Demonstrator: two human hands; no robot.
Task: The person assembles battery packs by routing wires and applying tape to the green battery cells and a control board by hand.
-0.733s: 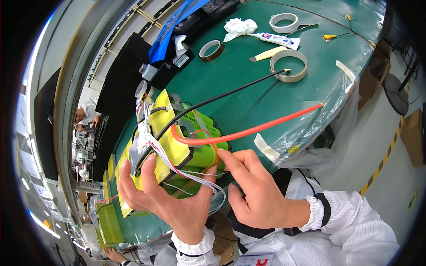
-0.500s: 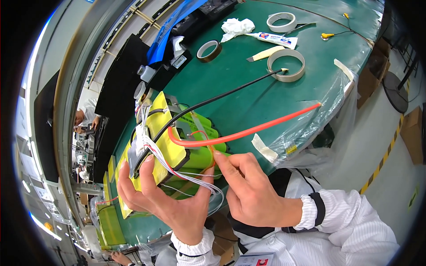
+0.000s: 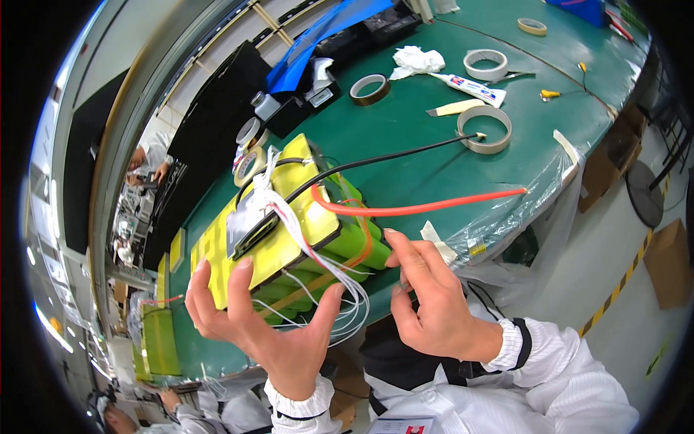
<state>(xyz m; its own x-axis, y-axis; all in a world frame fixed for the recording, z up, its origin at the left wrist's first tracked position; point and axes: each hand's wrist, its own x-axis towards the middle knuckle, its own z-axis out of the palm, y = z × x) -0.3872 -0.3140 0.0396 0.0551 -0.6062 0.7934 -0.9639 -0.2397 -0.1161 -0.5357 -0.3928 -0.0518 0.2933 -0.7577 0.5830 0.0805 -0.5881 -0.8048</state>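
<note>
A battery pack with a yellow top sheet [image 3: 318, 223] and green cells [image 3: 372, 253] along its side sits tilted on the table before me. A flat dark module [image 3: 253, 230] lies on the sheet. White thin wires [image 3: 293, 226] run from it and loop down the near side. A thick black cable [image 3: 390, 153] and a red cable [image 3: 434, 207] stretch rightward from the pack. My left hand [image 3: 267, 336] has its fingers spread at the near side, by the wire loops. My right hand [image 3: 441, 311] is beside the right end, index finger extended near the cells, the other fingers loosely bent.
Tape rolls [image 3: 504, 145], a tube [image 3: 473, 90], a yellow-handled cutter [image 3: 457, 108] and crumpled white tissue [image 3: 419, 61] lie farther back. Plastic sheeting [image 3: 499, 228] covers the right table edge. Black bins [image 3: 311, 101] stand at the back left. Other people work at the left.
My right hand has drawn away from the orange strand on the pack, its fingers loosening. My left hand's thumb has moved off the pack's side. The view has shifted, showing more of the far table.
</note>
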